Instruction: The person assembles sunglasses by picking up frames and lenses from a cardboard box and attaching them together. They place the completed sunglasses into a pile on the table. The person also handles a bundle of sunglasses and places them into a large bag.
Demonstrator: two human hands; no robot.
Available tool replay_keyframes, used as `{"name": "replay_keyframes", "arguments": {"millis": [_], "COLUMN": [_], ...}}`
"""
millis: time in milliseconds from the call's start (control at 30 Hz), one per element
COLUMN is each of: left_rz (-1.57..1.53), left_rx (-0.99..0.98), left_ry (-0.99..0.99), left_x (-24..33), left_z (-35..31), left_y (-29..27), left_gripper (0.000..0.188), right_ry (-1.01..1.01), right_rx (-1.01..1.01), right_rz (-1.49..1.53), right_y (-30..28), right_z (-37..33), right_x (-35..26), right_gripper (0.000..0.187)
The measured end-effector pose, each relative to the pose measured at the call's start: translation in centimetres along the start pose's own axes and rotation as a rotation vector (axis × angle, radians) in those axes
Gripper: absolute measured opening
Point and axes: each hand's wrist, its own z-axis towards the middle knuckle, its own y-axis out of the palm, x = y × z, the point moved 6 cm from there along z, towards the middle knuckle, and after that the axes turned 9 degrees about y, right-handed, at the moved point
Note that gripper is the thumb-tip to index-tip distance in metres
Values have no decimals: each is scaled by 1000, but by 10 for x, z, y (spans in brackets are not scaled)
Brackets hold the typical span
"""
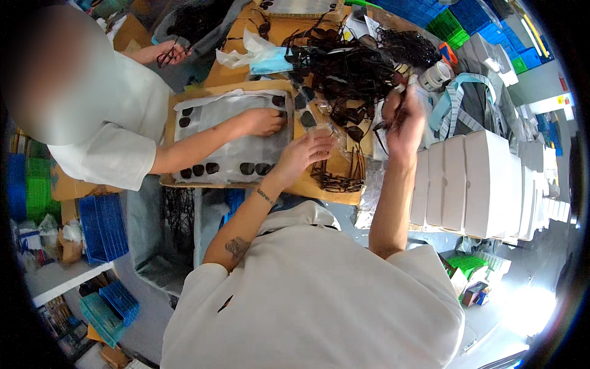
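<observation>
My left hand is over the cardboard-covered table, its fingers curled together near a bit of clear plastic; what they hold, if anything, I cannot make out. My right hand is raised at the right, blurred, closed on dark glasses with a thin temple arm hanging down. Dark lenses and a row of brown glasses frames lie near my left hand. Beyond it spreads a tangled heap of dark glasses frames. To the left, a shallow carton lined with white holds dark lenses along its edges.
A co-worker's hand reaches into the carton; their other hand grips dark frames. White boxes stand stacked at the right, beside a grey bag and a tape roll. A blue face mask lies behind the carton.
</observation>
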Motion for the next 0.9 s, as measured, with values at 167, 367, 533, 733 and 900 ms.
{"name": "replay_keyframes", "arguments": {"millis": [167,367,533,733,900], "left_rz": [149,582,636,894,279], "left_rx": [-245,240,234,524,572], "left_ry": [382,223,383,567,675], "left_x": [59,70,44,38,50], "left_z": [-15,-83,-126,-153,-158], "left_y": [49,-1,-1,-24,-49], "left_gripper": [63,45,34,30,27], "right_ry": [989,461,361,225,807], "right_rx": [-287,-593,-548,-518,-229], "right_rz": [41,-623,-837,-886,-87], "right_y": [37,46,40,74,68], "right_z": [-96,-131,-134,-142,-138], "right_x": [151,156,197,222,250], "right_gripper": [32,19,18,29,17]}}
